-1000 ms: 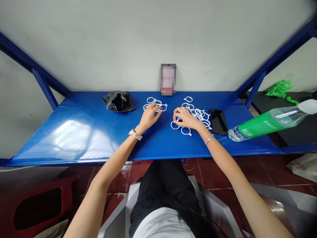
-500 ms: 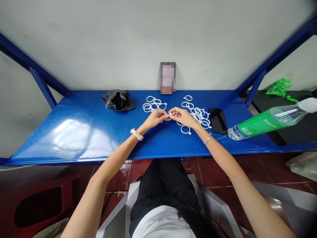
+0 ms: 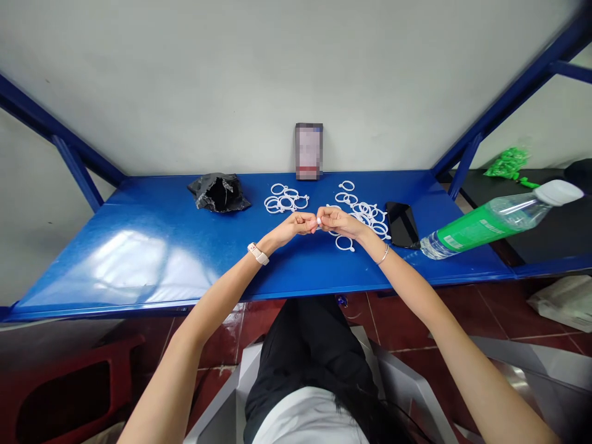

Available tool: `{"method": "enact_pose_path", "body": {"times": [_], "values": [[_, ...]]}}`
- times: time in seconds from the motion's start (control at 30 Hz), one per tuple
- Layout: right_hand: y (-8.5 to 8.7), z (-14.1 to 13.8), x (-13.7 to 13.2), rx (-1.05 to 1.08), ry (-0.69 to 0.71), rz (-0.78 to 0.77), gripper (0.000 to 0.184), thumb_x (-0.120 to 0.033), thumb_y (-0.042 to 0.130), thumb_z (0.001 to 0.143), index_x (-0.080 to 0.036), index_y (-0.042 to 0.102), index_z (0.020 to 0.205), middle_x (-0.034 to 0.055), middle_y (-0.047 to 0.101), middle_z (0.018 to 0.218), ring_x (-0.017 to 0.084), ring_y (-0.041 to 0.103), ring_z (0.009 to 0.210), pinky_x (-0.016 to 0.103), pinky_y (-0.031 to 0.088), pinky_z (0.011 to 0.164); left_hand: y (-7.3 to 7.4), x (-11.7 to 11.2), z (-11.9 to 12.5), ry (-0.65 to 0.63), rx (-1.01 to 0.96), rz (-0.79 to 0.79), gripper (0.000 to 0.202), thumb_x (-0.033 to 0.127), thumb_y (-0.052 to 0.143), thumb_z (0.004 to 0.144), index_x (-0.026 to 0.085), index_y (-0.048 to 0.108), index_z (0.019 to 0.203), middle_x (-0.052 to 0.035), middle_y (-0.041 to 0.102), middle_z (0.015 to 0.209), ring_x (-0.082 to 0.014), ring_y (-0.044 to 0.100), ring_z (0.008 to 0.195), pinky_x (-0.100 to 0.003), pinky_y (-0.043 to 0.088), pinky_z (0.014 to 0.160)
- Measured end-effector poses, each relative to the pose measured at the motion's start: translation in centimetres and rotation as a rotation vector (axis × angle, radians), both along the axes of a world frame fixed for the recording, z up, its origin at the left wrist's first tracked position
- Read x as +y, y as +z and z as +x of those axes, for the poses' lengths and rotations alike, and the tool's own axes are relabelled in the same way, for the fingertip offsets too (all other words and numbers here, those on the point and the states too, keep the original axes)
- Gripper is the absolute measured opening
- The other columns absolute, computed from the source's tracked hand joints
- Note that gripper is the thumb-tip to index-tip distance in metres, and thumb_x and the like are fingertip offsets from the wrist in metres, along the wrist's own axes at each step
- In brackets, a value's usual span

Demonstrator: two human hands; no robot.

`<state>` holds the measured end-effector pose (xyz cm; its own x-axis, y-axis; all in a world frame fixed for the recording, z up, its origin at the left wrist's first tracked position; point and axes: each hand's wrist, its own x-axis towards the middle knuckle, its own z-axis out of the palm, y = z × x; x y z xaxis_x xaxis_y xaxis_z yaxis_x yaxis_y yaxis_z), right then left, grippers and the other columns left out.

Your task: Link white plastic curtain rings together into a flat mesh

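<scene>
My left hand (image 3: 295,226) and my right hand (image 3: 341,222) meet over the middle of the blue table. Both have their fingertips pinched on a small white plastic piece (image 3: 319,221); most of it is hidden by the fingers. Beyond my left hand lies a loose cluster of white plastic rings (image 3: 280,201), each with a small knob. More white rings (image 3: 364,210) are heaped beside and beyond my right hand. One single ring (image 3: 352,249) lies just on the near side of that hand.
A crumpled black plastic bag (image 3: 200,190) gapes on the back left of the table (image 3: 222,246). A blurred-out phone-like panel (image 3: 309,151) leans on the wall. At right lie a dark phone (image 3: 402,225) and a green-labelled bottle (image 3: 481,228). Green items (image 3: 507,163) sit farther right.
My hands have shifted slightly and closed in more tightly around the white piece, with the left fingers now more curled. The whole view has moved a little.
</scene>
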<state>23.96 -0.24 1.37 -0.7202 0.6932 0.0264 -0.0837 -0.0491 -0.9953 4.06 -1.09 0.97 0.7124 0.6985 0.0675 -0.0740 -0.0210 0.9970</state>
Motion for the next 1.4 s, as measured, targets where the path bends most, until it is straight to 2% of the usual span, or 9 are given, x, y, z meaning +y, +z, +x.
{"method": "enact_pose_path", "body": {"times": [0.2,0.37,0.53,0.63,0.77,0.9,1.07,1.27,1.4], "values": [[0.1,-0.1,0.0,0.071,-0.121,-0.013,0.059,-0.072,0.08,0.064,-0.022,0.049,0.07,-0.0076,0.038,0.06,0.008,0.028,0.054,0.027,0.028,0.054,0.4,0.1,-0.2,0.089,-0.103,-0.017,0.064,0.076,0.075,0.067,0.017,0.049,0.062,0.0046,0.038,0.058,-0.0066,0.025,0.052,-0.026,0.019,0.052],[0.3,0.3,0.1,-0.003,-0.169,0.023,0.045,-0.064,0.075,0.075,-0.022,0.061,0.082,-0.0055,0.045,0.065,0.009,0.036,0.057,0.028,0.036,0.057,0.3,0.4,-0.7,0.148,-0.058,0.028,0.059,0.074,0.068,0.077,0.017,0.054,0.069,0.0048,0.038,0.058,-0.0069,0.03,0.051,-0.024,0.024,0.052],[0.5,2.6,1.4,-0.184,-0.359,0.31,0.03,-0.047,0.066,0.084,-0.022,0.068,0.101,0.0058,0.068,0.109,0.016,0.058,0.082,0.035,0.049,0.079,-0.2,1.5,-2.4,0.409,0.329,0.504,0.039,0.052,0.053,0.097,0.018,0.066,0.084,-0.0051,0.063,0.079,-0.0165,0.056,0.073,-0.029,0.044,0.068],[0.7,4.3,2.0,-0.472,-0.456,0.568,0.026,-0.044,0.062,0.086,-0.022,0.069,0.097,0.0085,0.069,0.108,0.026,0.06,0.102,0.046,0.047,0.093,-0.6,2.2,-3.4,0.584,0.694,0.832,0.025,0.031,0.049,0.1,0.018,0.068,0.09,-0.0114,0.068,0.102,-0.0248,0.06,0.098,-0.034,0.048,0.081],[0.6,5.4,2.1,-0.82,-0.348,0.762,0.025,-0.045,0.063,0.084,-0.023,0.069,0.094,0.0083,0.063,0.112,0.033,0.051,0.119,0.061,0.031,0.109,-1.0,2.4,-3.8,0.618,0.927,0.928,0.024,0.017,0.046,0.098,0.017,0.07,0.1,-0.015,0.068,0.119,-0.0322,0.057,0.12,-0.043,0.049,0.091],[0.2,5.2,2.1,-1.007,-0.235,0.799,0.026,-0.044,0.066,0.08,-0.021,0.068,0.092,0.0112,0.058,0.113,0.035,0.048,0.117,0.059,0.033,0.104,-0.9,2.0,-3.5,0.65,0.944,0.886,0.029,0.011,0.045,0.096,0.019,0.069,0.11,-0.0138,0.064,0.131,-0.0364,0.043,0.141,-0.049,0.046,0.098],[-0.1,4.8,2.1,-0.99,-0.199,0.841,0.018,-0.037,0.057,0.083,-0.02,0.064,0.087,0.0101,0.062,0.101,0.03,0.051,0.104,0.051,0.036,0.096,-1.0,1.2,-2.3,0.641,0.847,0.943,0.021,0.019,0.05,0.097,0.019,0.07,0.106,-0.0144,0.065,0.124,-0.0331,0.051,0.128,-0.048,0.044,0.099],[0.4,3.7,1.3,-0.886,-0.251,0.836,0.014,-0.034,0.055,0.084,-0.021,0.057,0.078,0.0044,0.062,0.081,0.023,0.053,0.083,0.041,0.038,0.087,-2.0,-0.6,0.4,0.479,0.697,0.91,0.024,0.034,0.054,0.099,0.016,0.07,0.1,-0.0115,0.067,0.107,-0.0268,0.057,0.103,-0.041,0.046,0.091],[0.9,3.8,1.0,-0.95,-0.252,0.836,0.022,-0.039,0.058,0.085,-0.021,0.056,0.072,0.0035,0.061,0.074,0.02,0.051,0.073,0.037,0.038,0.077,-2.4,-0.7,0.8,0.444,0.68,0.888,0.024,0.032,0.053,0.099,0.015,0.07,0.1,-0.0106,0.067,0.104,-0.0258,0.058,0.1,-0.04,0.047,0.089]]}}
